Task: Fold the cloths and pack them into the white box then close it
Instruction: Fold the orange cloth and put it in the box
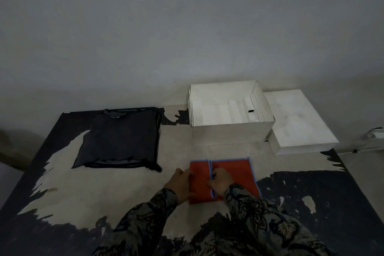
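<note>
- We see the red cloth [234, 172] partly folded on the counter [124, 193], in front of the open white box [230, 129].
- Left hand [180, 183] grips its left edge; right hand [221, 180] fingers pinch the blue-trimmed centre fold.
- Black cloth [118, 137] lies flat, well left.
- Lid [299, 124] sits beside the box.

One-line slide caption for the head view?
Both hands fold the red cloth; white box open, empty.

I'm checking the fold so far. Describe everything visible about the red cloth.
The red cloth is soft fabric with a light-blue hem, lying flat on the worn table in front of the white box. Its left side is folded inward, hem edges meeting mid-cloth. The left hand presses its left edge; the right hand pinches the seam.
</note>
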